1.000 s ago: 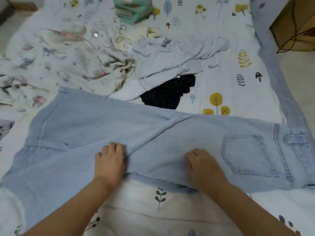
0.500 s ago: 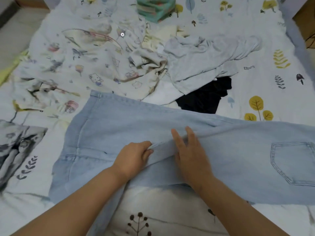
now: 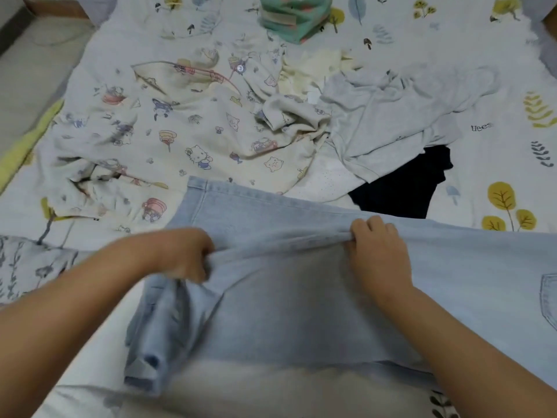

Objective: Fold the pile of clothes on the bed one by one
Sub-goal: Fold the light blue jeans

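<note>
So a pair of light blue jeans (image 3: 301,297) is spread across the near part of the bed (image 3: 512,70), running off to the right where a back pocket (image 3: 548,300) is just cut off by the frame edge. The left hand (image 3: 184,254) is closed around a bunched bit of denim near the leg end, and the fabric below it is seen crumpled and hanging in folds. The right hand (image 3: 379,254) is clamped on a ridge of the same jeans further right, fingers curled over the fold. The two hands are kept apart. Behind the jeans, a cartoon-print garment (image 3: 187,140), a pale grey top (image 3: 385,116) and something black (image 3: 404,182) are left piled. A folded green item (image 3: 292,16) is parked at the far edge.
</note>
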### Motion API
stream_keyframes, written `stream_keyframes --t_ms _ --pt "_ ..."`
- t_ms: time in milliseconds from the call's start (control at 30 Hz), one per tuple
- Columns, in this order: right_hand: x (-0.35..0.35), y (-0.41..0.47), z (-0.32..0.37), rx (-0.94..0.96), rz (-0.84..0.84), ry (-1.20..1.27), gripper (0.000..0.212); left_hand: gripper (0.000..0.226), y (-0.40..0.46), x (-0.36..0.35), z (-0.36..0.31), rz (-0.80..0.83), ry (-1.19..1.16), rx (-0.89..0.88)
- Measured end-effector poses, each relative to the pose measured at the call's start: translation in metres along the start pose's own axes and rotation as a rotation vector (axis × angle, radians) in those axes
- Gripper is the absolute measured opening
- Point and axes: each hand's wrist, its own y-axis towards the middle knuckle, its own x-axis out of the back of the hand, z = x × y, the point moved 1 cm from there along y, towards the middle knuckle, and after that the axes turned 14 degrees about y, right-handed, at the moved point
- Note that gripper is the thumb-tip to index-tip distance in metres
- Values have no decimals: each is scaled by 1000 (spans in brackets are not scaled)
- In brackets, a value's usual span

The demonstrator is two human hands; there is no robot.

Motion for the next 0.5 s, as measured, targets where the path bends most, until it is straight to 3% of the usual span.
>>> stream_keyframes --t_ms 67,133,200,367,500 --pt "-3 13 1 -95 5 26 8 5 12 24 19 -169 -18 62" --pt "-5 25 -2 -198 2 34 20 9 32 36 32 -445 -53 162" --pt "-6 36 -4 -288 28 53 26 26 53 28 43 -607 -76 281" --pt "-21 46 -8 -335 233 -22 33 61 83 -24 70 -393 -362 379" --pt "-25 52 -11 -348 267 -60 18 43 88 -39 79 -489 -586 464"
